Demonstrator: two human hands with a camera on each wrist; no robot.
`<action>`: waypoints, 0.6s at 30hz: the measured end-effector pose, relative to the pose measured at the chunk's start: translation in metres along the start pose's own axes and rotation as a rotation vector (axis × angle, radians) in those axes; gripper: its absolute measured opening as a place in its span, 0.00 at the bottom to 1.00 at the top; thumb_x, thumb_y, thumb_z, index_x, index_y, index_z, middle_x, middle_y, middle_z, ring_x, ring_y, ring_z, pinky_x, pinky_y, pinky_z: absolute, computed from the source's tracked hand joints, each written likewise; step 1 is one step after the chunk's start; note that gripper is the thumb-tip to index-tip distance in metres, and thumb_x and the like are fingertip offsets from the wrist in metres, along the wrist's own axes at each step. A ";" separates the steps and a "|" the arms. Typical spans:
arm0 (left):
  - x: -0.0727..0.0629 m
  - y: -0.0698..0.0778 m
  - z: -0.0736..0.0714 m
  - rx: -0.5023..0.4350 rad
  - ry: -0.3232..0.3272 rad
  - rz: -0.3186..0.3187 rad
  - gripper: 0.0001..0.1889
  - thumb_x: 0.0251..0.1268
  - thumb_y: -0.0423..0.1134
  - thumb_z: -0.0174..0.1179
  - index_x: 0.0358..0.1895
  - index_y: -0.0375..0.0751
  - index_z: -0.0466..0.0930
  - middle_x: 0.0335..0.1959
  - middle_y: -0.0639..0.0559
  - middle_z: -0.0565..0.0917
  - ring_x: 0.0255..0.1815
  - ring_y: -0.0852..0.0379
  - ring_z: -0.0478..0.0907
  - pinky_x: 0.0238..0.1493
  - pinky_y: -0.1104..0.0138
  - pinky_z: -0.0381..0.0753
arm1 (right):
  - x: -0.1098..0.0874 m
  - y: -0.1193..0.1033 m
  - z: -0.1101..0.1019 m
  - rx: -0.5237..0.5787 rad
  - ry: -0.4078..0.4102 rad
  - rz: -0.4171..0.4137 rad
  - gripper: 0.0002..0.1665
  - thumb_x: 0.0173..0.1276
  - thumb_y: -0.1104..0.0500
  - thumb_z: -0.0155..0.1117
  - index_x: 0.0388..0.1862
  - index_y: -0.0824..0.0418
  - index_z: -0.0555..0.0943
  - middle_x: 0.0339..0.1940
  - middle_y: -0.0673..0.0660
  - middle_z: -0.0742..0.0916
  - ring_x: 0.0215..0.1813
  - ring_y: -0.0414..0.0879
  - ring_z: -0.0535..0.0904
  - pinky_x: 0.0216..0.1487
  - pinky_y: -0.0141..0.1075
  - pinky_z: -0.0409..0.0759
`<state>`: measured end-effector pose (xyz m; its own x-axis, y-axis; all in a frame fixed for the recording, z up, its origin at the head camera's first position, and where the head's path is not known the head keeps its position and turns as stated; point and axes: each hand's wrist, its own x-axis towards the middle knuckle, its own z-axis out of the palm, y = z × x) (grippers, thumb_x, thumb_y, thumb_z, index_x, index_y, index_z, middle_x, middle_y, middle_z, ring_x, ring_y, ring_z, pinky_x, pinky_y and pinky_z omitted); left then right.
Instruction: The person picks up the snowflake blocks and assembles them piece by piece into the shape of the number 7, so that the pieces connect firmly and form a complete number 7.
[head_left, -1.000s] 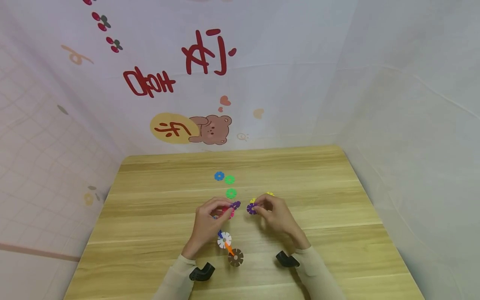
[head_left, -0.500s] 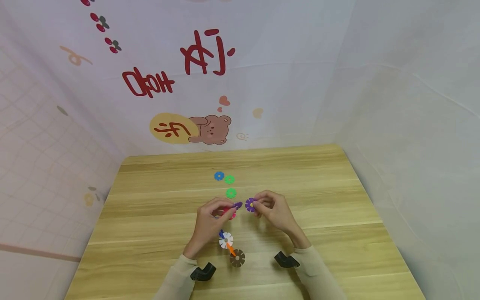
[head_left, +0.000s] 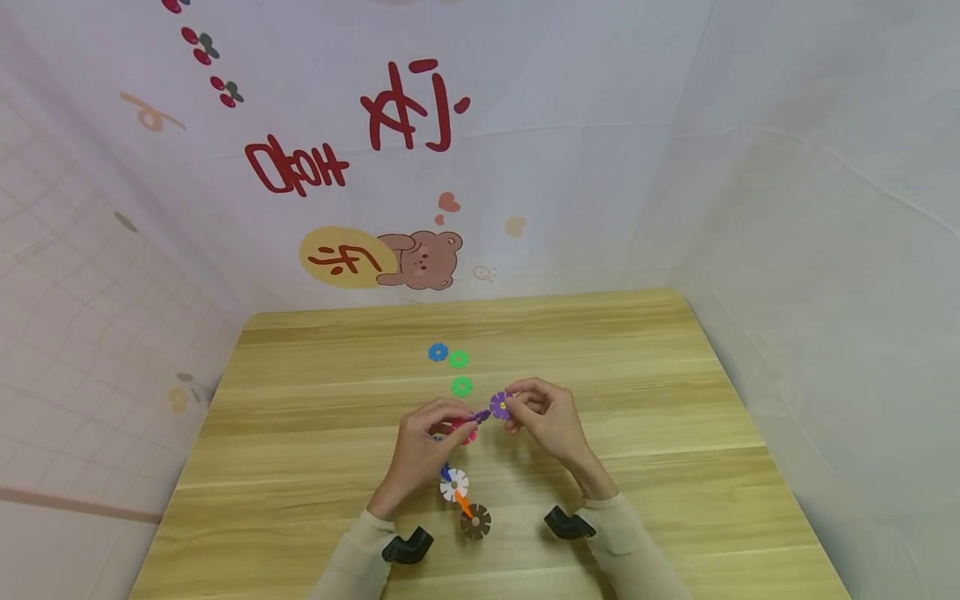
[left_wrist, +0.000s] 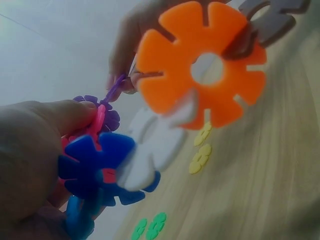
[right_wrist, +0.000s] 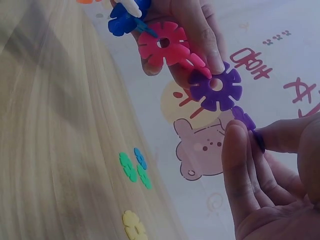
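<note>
My left hand (head_left: 429,443) grips a chain of notched flower-shaped plastic discs between thumb and fingers. Its upper end carries a purple disc (right_wrist: 207,97) beside pink discs (right_wrist: 155,47). From there the chain hangs down through a blue disc (left_wrist: 82,172), a white disc (left_wrist: 147,165), an orange disc (left_wrist: 170,45) and a brown disc (head_left: 476,532). With thumb and fingertips, my right hand (head_left: 553,423) pinches another purple disc (head_left: 498,406), seen almost edge-on in the right wrist view. The two purple discs meet or nearly meet at their rims; whether their slots engage, I cannot tell.
Behind the hands, a blue disc (head_left: 438,352) and two green discs (head_left: 462,387) lie flat on the wooden table (head_left: 315,367). Yellow discs (left_wrist: 200,159) lie there too, hidden behind my right hand in the head view. Printed cloth walls (head_left: 585,192) border the table.
My right hand has lifted its purple disc off the yellow discs and brought it leftward to the left hand's purple disc. The chain has shifted slightly right and down.
</note>
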<state>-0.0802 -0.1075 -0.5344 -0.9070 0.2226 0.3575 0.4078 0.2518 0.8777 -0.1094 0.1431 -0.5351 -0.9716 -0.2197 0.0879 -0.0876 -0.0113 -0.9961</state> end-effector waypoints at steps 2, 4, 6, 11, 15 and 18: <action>0.000 0.000 0.001 -0.001 -0.002 0.002 0.06 0.72 0.31 0.78 0.47 0.43 0.95 0.50 0.47 0.95 0.47 0.61 0.93 0.44 0.63 0.98 | 0.000 0.001 0.000 -0.001 0.002 -0.008 0.11 0.79 0.69 0.72 0.55 0.74 0.86 0.34 0.66 0.94 0.28 0.40 0.92 0.32 0.39 0.95; 0.000 -0.001 0.001 -0.005 -0.004 0.007 0.06 0.72 0.31 0.78 0.47 0.43 0.95 0.50 0.47 0.95 0.46 0.60 0.93 0.44 0.64 0.98 | 0.000 0.001 0.001 -0.002 0.003 -0.008 0.10 0.79 0.69 0.72 0.55 0.74 0.86 0.34 0.64 0.94 0.29 0.40 0.92 0.33 0.39 0.96; 0.000 -0.002 0.002 -0.009 -0.007 0.012 0.06 0.72 0.30 0.78 0.47 0.43 0.95 0.50 0.46 0.95 0.46 0.60 0.93 0.44 0.64 0.98 | -0.001 0.001 0.001 -0.006 0.005 -0.003 0.10 0.80 0.69 0.71 0.55 0.73 0.86 0.34 0.63 0.94 0.29 0.40 0.92 0.34 0.40 0.96; -0.001 -0.002 0.003 0.000 -0.005 0.018 0.05 0.72 0.30 0.78 0.46 0.43 0.96 0.49 0.47 0.95 0.46 0.60 0.93 0.43 0.64 0.98 | -0.002 -0.002 0.003 -0.017 0.013 0.004 0.10 0.80 0.69 0.71 0.55 0.72 0.87 0.34 0.66 0.94 0.29 0.41 0.92 0.35 0.40 0.97; 0.000 -0.001 0.004 0.022 0.002 0.024 0.05 0.72 0.31 0.78 0.46 0.44 0.96 0.49 0.47 0.95 0.46 0.59 0.93 0.41 0.63 0.98 | -0.002 -0.002 0.004 -0.033 0.017 -0.022 0.10 0.80 0.69 0.71 0.55 0.73 0.87 0.35 0.73 0.93 0.29 0.43 0.93 0.34 0.41 0.96; 0.000 -0.001 0.004 0.028 0.005 0.023 0.05 0.71 0.31 0.78 0.45 0.44 0.96 0.49 0.47 0.95 0.46 0.58 0.93 0.41 0.62 0.98 | -0.003 -0.003 0.005 -0.044 0.020 -0.035 0.10 0.80 0.69 0.71 0.56 0.73 0.87 0.35 0.75 0.92 0.29 0.45 0.93 0.34 0.42 0.96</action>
<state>-0.0801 -0.1043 -0.5367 -0.8981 0.2234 0.3790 0.4309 0.2731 0.8601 -0.1050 0.1394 -0.5326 -0.9720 -0.2001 0.1229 -0.1303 0.0243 -0.9912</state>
